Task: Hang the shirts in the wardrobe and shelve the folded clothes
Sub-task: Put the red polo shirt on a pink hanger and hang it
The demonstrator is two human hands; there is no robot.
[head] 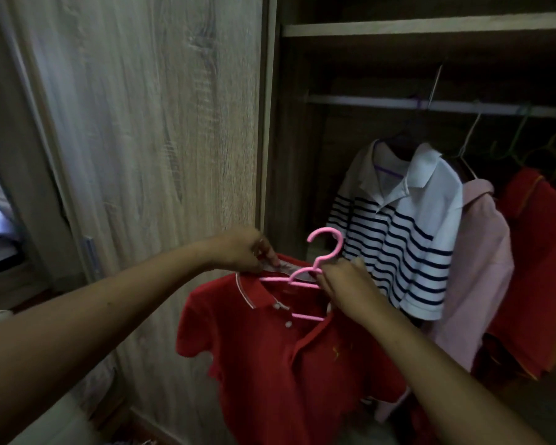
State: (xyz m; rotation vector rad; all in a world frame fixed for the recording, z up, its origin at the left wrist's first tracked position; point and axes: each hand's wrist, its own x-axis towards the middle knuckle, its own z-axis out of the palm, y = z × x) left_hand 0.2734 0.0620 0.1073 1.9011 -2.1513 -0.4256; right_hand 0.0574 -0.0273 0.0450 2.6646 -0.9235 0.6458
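The wardrobe (270,123) is standing open on its right side, its sliding wooden door (142,139) filling the left, and its rail (382,102) is carrying a navy-striped white polo (408,220), a pink shirt (482,252) just beside it and a red garment (540,252) further right. In front of the opening, below the rail, a red polo shirt (280,364) is hanging limp from a pink plastic hanger (305,277) held between the two hands. The left hand (241,252) is pinching the collar edge at the hanger's left shoulder, and the right hand (344,284) is gripping the hanger just below its hook, fingers closed around it. The shirt looks light and soft, so it is likely to slide off a smooth hanger if tilted; the stiff hanger neck is probably the best place to grip while the hook is being lifted to the rail, in the gap left of the striped polo.
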